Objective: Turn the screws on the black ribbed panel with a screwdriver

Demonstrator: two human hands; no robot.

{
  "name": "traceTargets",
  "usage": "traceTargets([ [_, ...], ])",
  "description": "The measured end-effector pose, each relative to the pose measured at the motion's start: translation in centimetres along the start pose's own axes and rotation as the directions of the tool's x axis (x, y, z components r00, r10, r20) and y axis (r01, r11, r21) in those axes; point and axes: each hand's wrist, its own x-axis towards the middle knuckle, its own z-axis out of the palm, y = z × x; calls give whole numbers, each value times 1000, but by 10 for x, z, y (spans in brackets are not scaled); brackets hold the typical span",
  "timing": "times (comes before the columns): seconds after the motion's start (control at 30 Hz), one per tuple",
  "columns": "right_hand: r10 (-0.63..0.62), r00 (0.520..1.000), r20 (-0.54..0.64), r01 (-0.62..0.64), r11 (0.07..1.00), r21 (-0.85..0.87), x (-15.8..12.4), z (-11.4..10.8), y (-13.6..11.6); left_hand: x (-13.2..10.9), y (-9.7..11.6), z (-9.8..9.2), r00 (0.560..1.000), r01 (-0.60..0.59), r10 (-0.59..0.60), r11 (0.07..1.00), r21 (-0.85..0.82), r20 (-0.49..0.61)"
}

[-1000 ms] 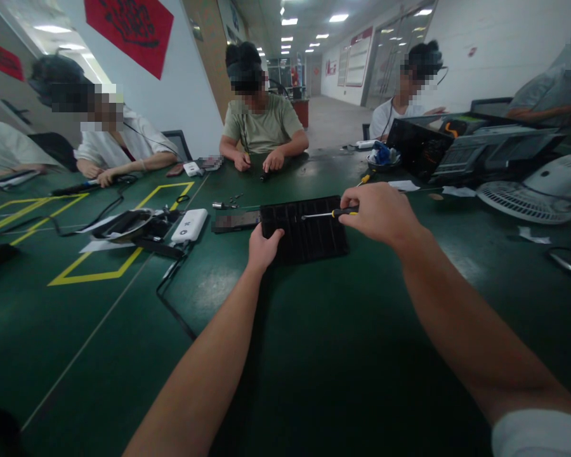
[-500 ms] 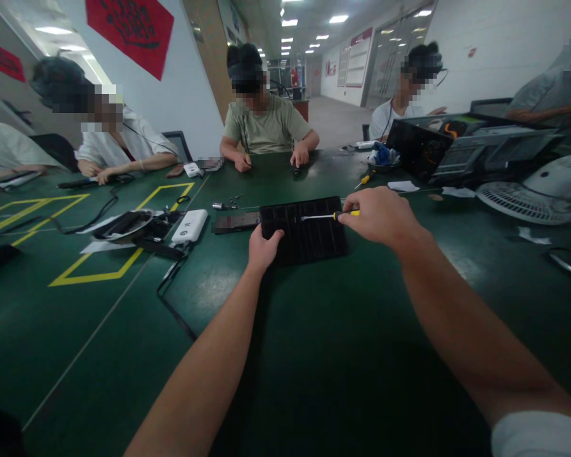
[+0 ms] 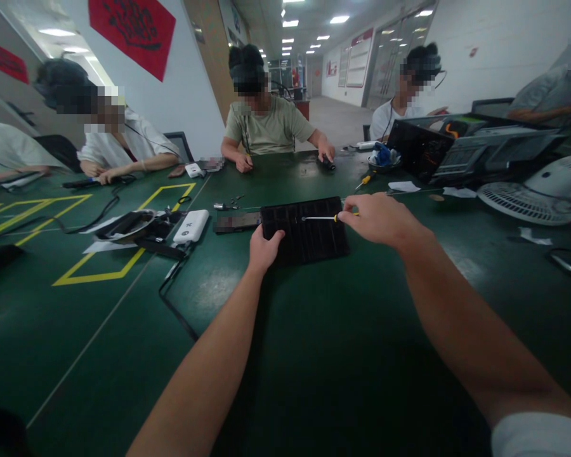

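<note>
A flat black ribbed panel [image 3: 309, 238] lies on the green table in front of me. My left hand [image 3: 262, 249] grips its near left corner, fingers closed over the edge. My right hand [image 3: 379, 219] is closed round a small screwdriver [image 3: 330, 218] with a yellow-and-black handle. Its metal shaft points left, and the tip rests on the panel's upper middle.
Left of the panel lie a dark flat device [image 3: 235, 222], a white power bank [image 3: 191, 226], cables and small metal parts [image 3: 226, 205]. A second screwdriver [image 3: 364, 181], an opened machine [image 3: 461, 149] and a white fan grille [image 3: 523, 202] are on the right. Several people sit around the table.
My hands and the panel have hardly moved. The person opposite in the green shirt has slid one hand with a small dark object to the right along the table.
</note>
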Motion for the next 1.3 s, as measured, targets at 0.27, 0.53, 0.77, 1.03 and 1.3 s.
traceTargets([
  [0.27,2,999,-52,-5,999,-45,1,5,4,1,0,1,1000,21,-21,1000,4,-8],
  [0.53,-6,997,-80,5,1000,-14,2,5,5,1,-3,0,1000,10,-10,1000,-10,0],
  [0.77,-4,999,-52,3,1000,-30,3,4,5,2,-5,0,1000,-6,6,1000,-16,2],
  [1.03,23,999,-34,-24,999,-36,3,1,5,-1,0,-1,1000,6,-6,1000,-15,10],
  [1.3,43,999,32,-41,997,-67,5,1,6,2,-3,0,1000,-9,9,1000,15,-2],
])
